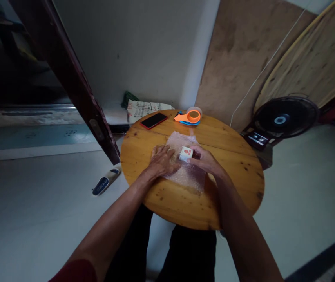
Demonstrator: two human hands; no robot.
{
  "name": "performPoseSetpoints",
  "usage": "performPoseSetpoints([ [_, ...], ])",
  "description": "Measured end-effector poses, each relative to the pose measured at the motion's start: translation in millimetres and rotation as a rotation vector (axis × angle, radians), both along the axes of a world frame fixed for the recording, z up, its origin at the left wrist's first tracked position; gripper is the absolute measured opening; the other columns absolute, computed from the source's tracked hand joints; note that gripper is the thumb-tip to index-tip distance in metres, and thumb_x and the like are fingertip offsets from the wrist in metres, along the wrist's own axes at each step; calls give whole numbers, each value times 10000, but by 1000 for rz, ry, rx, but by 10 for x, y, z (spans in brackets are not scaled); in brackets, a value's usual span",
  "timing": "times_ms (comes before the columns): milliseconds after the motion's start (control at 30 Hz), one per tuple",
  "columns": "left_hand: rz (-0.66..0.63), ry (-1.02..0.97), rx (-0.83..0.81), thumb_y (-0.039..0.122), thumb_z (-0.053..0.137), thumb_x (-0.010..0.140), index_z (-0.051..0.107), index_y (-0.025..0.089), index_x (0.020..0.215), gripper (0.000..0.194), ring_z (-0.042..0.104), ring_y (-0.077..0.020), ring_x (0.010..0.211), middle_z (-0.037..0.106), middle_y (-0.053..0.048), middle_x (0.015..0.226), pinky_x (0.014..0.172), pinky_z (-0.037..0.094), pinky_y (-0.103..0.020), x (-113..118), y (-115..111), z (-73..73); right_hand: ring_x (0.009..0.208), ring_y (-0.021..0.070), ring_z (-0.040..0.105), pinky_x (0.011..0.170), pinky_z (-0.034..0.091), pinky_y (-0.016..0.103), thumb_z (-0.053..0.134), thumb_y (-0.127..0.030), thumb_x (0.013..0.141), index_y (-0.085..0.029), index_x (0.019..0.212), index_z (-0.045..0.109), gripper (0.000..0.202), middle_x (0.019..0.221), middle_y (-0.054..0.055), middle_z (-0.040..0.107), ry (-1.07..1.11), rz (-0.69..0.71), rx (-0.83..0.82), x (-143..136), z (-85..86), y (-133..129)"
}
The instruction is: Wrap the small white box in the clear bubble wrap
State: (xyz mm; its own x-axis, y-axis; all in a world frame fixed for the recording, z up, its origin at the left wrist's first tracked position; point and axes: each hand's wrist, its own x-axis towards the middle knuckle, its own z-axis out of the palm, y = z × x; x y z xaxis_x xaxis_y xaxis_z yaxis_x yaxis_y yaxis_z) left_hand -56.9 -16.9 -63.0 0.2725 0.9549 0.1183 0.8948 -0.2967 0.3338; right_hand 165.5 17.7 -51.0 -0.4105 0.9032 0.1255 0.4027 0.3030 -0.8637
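A sheet of clear bubble wrap (189, 176) lies on the round wooden table (232, 164). My left hand (162, 161) rests flat on the wrap's left part, its fingers spread. On the right, my right hand (205, 158) grips a small white box (186, 154) with a red mark, thumb and fingers at its right side. The box is over the middle of the wrap, just right of my left hand.
Toward the table's far edge are a red-edged phone (153, 120) and an orange tape dispenser (189, 116). Printed paper or sacking (143, 109) is behind the table. A black fan (279, 120) stands at right, a slipper (106, 182) on the left floor.
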Motion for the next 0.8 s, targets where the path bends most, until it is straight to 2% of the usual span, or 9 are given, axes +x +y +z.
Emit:
performPoseSetpoints([
  [400,2,-16,-26,640,548,768,491,255,1349,699,286,-353,1413,392,-94,1510,1168,137,-551,7,-25,51,840,195,619,771,486,326,718,-311,693,-229,1045,608,377,958,8,668,-28,33,10,21,-19,13],
  [567,21,-71,-28,616,540,801,493,199,1366,704,293,-335,1419,383,-134,1513,1171,178,-531,14,8,87,843,192,602,773,473,315,722,-296,673,-224,1045,621,393,952,8,664,7,26,-2,11,10,-9],
  [633,72,-140,-9,558,519,842,505,194,1359,633,335,-302,1402,390,-129,1510,1163,234,-499,-6,17,140,848,193,597,774,471,314,724,-291,666,-227,1036,625,388,950,6,663,25,27,-8,1,35,-27],
  [700,82,-189,34,450,503,873,558,188,1306,509,407,-261,1356,458,-112,1464,1149,290,-447,-56,-23,221,844,194,591,770,469,313,726,-284,662,-232,1022,631,375,937,3,662,38,25,-10,-8,52,-40],
  [800,-61,-158,96,291,500,855,628,206,1201,379,491,-229,1271,601,-67,1313,1147,304,-414,-171,-227,360,831,192,583,764,465,312,735,-279,653,-231,996,641,358,920,3,662,78,23,-35,-17,62,-49],
])
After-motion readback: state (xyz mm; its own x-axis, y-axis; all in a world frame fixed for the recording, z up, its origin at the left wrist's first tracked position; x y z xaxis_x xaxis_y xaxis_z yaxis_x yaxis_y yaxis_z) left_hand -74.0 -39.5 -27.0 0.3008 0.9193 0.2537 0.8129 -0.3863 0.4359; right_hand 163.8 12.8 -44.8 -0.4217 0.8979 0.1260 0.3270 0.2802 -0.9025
